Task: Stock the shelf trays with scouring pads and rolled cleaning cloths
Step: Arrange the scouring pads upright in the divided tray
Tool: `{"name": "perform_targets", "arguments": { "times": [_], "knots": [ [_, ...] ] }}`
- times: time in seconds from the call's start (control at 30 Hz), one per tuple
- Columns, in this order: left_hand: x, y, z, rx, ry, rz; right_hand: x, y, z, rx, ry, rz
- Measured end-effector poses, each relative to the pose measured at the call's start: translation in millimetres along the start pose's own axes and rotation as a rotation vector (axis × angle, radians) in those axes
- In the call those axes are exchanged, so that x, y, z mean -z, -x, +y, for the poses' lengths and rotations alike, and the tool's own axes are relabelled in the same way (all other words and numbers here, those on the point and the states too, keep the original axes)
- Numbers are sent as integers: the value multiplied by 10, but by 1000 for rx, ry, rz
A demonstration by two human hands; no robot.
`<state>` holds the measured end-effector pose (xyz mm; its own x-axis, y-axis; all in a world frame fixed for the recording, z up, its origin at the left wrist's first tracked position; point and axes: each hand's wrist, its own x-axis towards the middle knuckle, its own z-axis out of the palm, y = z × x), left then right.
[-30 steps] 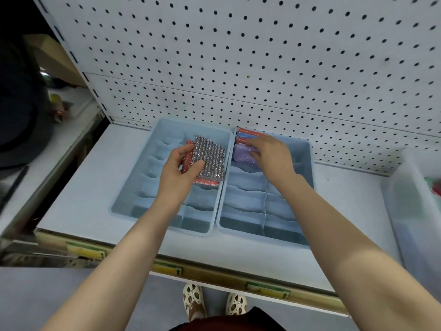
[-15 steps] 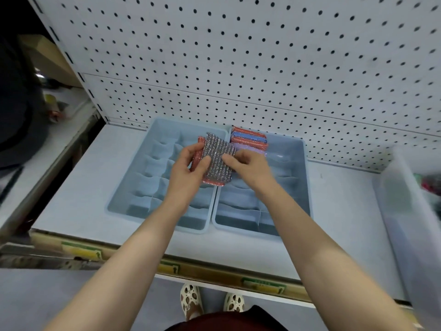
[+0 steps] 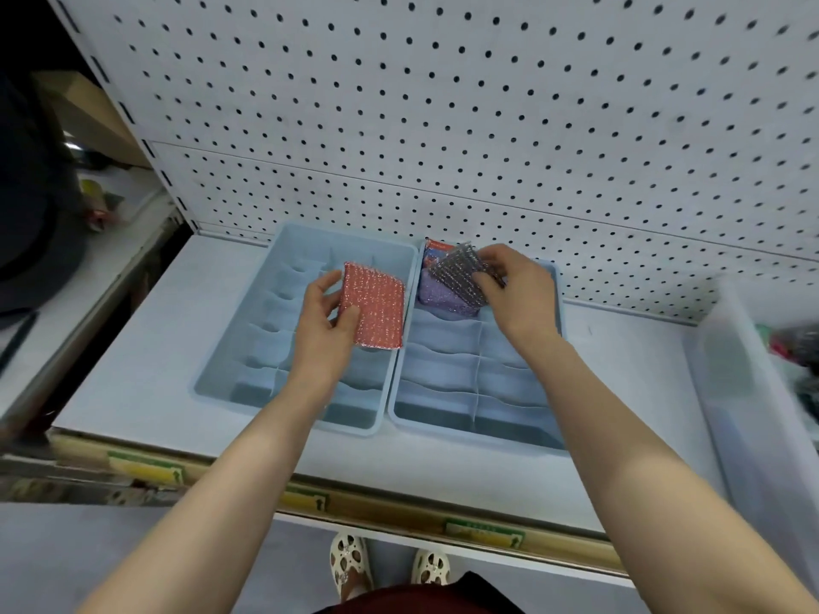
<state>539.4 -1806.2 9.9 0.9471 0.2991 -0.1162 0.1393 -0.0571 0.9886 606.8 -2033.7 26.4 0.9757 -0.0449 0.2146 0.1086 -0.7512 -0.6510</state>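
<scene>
Over the back of the right tray (image 3: 549, 440), the right hand (image 3: 516, 294) pinches a silver-grey scouring pad (image 3: 465, 277) between thumb and curled fingertips, holding it tilted just above a purple pad (image 3: 438, 299) and a red-orange one (image 3: 436, 252) that already stand in the rear compartments. Across the gap between the two trays, the left hand (image 3: 323, 330) grips a red pad (image 3: 374, 305) by its left edge, thumb on the face and fingers behind, so that it hangs flat over the right side of the left tray (image 3: 212, 383). That tray looks bare in every compartment that shows, and most of the right tray's front compartments are bare too, so the stocking seems to be at an early stage. No rolled cloths can be made out; a clear bin (image 3: 727, 392) at the right edge of the shelf (image 3: 133, 383) holds blurred goods that cannot be told apart. The likeliest slip is that the silver pad catches on a thin wavy divider as it goes down and ends up bridging two slots, or knocks the purple one askew. The red pad, held only by one edge, could droop or twist free if the person's attention stays on the other side.
</scene>
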Motion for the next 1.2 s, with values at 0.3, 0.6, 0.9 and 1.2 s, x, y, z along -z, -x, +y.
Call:
{"name": "perform_targets", "arguments": {
  "times": [0.3, 0.6, 0.9, 1.2],
  "knots": [
    [36, 23, -24, -10, -47, -13, -522, 36, 70, 298, 413, -102],
    [-54, 25, -15, -19, 3, -42, -306, 235, -288, 30, 29, -102],
    [-302, 94, -146, -251, -349, -164, -102, 395, -143, -446, -585, -165],
    [-388, 34, -222, -346, -791, -265, -45, 136, -34, 288, 321, 63]
  ]
}}
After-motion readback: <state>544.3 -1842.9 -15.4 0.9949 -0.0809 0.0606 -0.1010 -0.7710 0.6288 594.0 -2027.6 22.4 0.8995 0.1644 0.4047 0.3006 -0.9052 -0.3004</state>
